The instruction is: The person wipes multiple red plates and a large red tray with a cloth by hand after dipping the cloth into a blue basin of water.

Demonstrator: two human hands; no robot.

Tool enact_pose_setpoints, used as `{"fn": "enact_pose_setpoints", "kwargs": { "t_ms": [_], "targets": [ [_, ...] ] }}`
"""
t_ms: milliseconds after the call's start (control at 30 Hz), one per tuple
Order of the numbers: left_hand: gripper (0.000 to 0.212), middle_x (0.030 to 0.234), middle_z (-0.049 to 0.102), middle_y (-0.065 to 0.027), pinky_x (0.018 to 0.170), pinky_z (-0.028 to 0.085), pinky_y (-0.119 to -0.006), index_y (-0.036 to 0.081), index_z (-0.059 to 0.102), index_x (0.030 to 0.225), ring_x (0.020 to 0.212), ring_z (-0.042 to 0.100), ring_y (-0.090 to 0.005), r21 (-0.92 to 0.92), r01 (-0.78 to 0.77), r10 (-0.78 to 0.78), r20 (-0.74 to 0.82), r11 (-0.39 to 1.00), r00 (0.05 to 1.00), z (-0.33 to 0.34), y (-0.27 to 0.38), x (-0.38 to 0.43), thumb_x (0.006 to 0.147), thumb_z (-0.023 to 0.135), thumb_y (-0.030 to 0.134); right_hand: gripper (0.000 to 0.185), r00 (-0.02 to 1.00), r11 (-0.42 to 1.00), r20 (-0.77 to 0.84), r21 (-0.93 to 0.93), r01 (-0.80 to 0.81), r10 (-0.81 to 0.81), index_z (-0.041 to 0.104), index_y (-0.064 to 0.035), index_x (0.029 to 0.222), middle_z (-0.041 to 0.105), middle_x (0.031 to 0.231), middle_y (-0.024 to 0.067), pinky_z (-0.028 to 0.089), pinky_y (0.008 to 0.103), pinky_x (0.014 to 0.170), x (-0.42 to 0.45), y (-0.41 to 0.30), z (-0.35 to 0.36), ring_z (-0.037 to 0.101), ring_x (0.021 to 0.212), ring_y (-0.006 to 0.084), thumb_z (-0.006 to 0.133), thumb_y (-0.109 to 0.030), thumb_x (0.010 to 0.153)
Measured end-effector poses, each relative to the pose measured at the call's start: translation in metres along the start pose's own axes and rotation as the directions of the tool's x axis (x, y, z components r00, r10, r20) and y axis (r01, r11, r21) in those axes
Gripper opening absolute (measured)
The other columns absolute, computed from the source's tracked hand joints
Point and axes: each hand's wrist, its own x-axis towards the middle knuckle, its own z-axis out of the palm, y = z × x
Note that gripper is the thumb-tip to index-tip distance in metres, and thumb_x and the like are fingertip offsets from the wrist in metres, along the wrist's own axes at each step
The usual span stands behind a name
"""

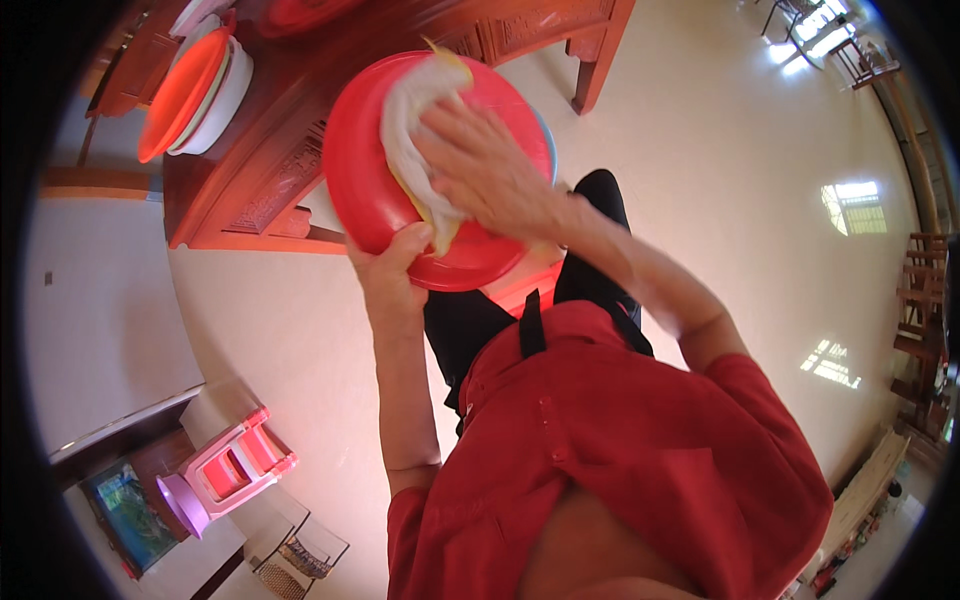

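A round red plastic basin [360, 180] is held up before my body. My left hand [397, 262] grips its near left rim, the thumb on top beside the cloth's lower end. A white cloth with a yellow edge [409, 112] lies bunched across the basin. My right hand [480, 161], slightly blurred, presses on the cloth with its fingers extended; whether the fingers grip it cannot be seen. A light blue rim [550, 142] shows behind the basin's right side.
A carved wooden table [285, 135] stands ahead, bearing stacked basins, an orange one [184, 94] and a white one [225, 101] among them. Pink plastic stools [232, 469] and a purple basin [182, 506] are at lower left. Wooden chairs [919, 300] line the right.
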Motion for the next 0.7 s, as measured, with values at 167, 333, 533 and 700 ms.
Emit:
{"fn": "enact_pose_setpoints", "kwargs": {
  "t_ms": [167,333,533,700],
  "targets": [
    [0.057,0.106,0.058,-0.0104,0.081,0.05,-0.031,-0.001,0.047,0.118,0.092,0.059,-0.0204,0.12,-0.09,0.072,0.147,0.989,0.987,0.005,-0.001,-0.016,0.064,0.066,-0.005,0.036,0.936,0.937,-0.062,0.075,-0.341,0.345,0.048,-0.002,0.119,0.047,0.121,0.0154,0.034,0.0423,0.095,0.03,0.059,0.001,0.045,0.113,0.032,0.043,-0.023,0.091],
    [0.044,0.091,0.064,-0.0064,0.061,0.049,-0.027,0.003,0.057,0.108,0.075,0.062,-0.0142,0.609,-0.424,0.15,0.448,0.67,0.881,-0.001,-0.007,-0.009,0.064,0.063,0.0,0.038,0.777,0.625,0.06,0.557,-0.547,0.627,0.049,-0.0045,0.119,0.055,0.113,0.0093,0.039,0.0338,0.092,-0.009,0.09,-0.016,0.052,0.105,0.0207,0.042,-0.031,0.093],
    [0.068,0.118,0.056,-0.0082,0.075,0.048,-0.039,0.016,0.052,0.122,0.1,0.056,-0.029,0.645,-0.763,-0.109,0.762,0.036,0.639,-0.005,-0.035,-0.013,0.057,0.071,0.007,0.048,0.4,-0.117,0.569,0.665,-0.737,0.719,0.042,-0.0017,0.126,0.053,0.115,0.0114,0.043,0.0313,0.092,-0.037,0.088,-0.036,0.054,0.105,0.0195,0.059,-0.017,0.084],
    [0.073,0.134,0.041,-0.011,0.094,0.033,-0.052,0.021,0.047,0.129,0.124,0.036,-0.0329,0.559,-0.776,0.002,0.812,-0.292,0.583,-0.021,-0.046,-0.002,0.061,0.074,0.023,0.053,0.355,-0.182,0.489,0.754,-0.631,0.797,0.035,-0.0005,0.13,0.05,0.119,0.0139,0.044,0.0348,0.092,-0.07,0.098,-0.03,0.051,0.11,0.0244,0.05,-0.002,0.079]
  ]
}}
